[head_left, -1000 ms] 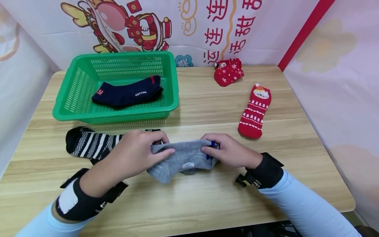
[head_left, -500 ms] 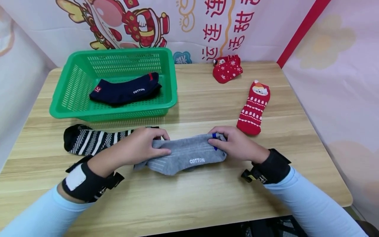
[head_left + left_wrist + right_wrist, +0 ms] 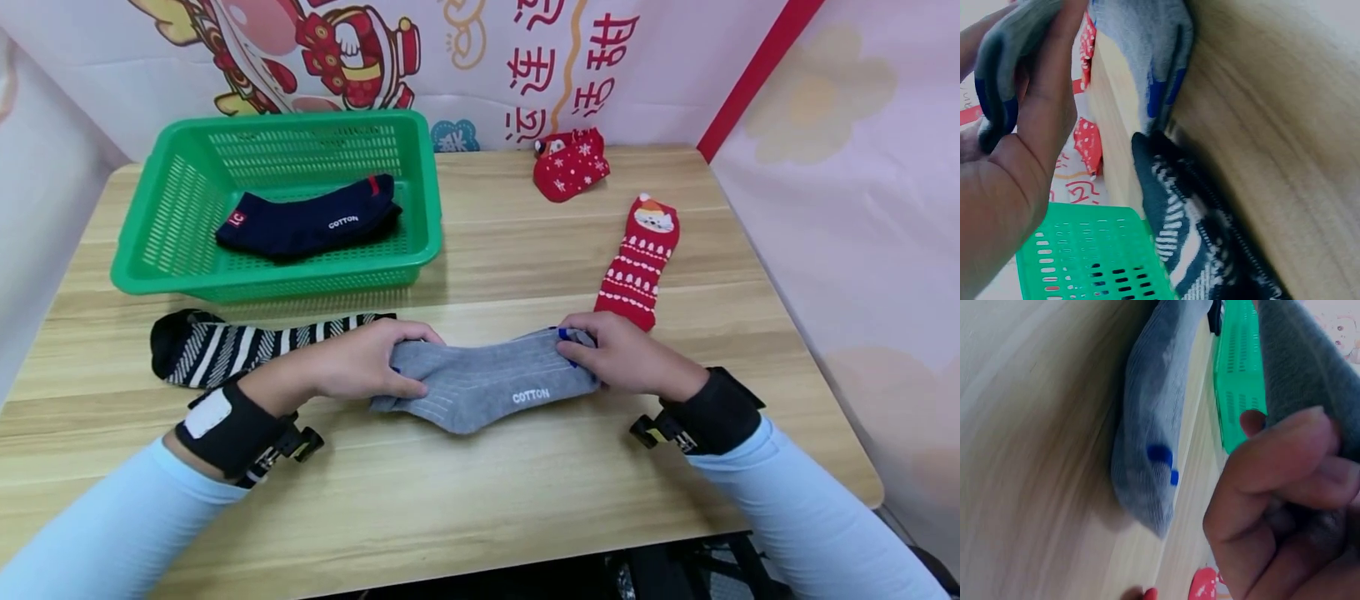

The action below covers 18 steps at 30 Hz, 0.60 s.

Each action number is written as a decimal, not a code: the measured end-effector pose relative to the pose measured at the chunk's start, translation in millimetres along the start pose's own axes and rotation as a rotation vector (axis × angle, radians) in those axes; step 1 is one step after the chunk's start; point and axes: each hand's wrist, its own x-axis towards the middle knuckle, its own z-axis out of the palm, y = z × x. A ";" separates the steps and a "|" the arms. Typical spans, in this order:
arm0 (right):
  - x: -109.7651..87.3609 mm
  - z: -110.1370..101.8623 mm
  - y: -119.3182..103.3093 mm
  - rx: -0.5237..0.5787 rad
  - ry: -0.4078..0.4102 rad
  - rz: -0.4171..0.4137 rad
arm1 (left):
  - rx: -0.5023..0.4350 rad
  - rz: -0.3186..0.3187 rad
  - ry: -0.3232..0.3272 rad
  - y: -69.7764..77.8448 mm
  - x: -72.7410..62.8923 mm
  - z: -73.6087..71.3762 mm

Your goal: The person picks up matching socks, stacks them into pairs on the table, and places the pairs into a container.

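Grey socks [image 3: 480, 383] marked "COTTON", with blue patches at the ends, stretch level between my two hands close over the table. My left hand [image 3: 367, 358] pinches the left end between thumb and fingers. On the other end, my right hand [image 3: 622, 354] grips near the blue patches. In the left wrist view, one grey sock [image 3: 1007, 69] is in the hand and another grey sock [image 3: 1147, 50] lies lower, beside a striped sock. The right wrist view likewise has grey cloth [image 3: 1307, 369] in the curled fingers and a separate grey sock [image 3: 1154, 412] nearer the table.
A green basket [image 3: 277, 287] at the back left holds navy socks [image 3: 307, 217]. Black-and-white striped socks [image 3: 232, 354] lie in front of it, partly behind my left forearm. Two red patterned socks lie at the right: a snowflake one [image 3: 573, 167] and a cat one [image 3: 637, 262].
My right hand has moved right and slightly away, drawing the grey socks out straighter and flatter. The left hand keeps its hold. The head view has shifted a little.
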 end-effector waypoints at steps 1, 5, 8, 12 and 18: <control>0.0 -0.4 0.3 -0.018 0.014 0.005 | 0.001 -0.007 0.007 -0.2 0.4 0.5; 2.5 -1.5 -1.5 -0.095 0.061 0.016 | 0.025 -0.026 0.054 -2.1 0.5 3.5; 5.8 -2.4 -5.0 -0.140 0.065 0.023 | 0.036 -0.043 0.087 -3.5 -0.5 6.5; 9.4 -5.1 -10.2 -0.182 0.042 0.068 | 0.044 -0.058 0.099 -3.0 -0.9 11.1; 15.4 -10.0 -15.4 -0.228 0.033 0.095 | -0.013 -0.079 0.096 -3.0 0.3 17.9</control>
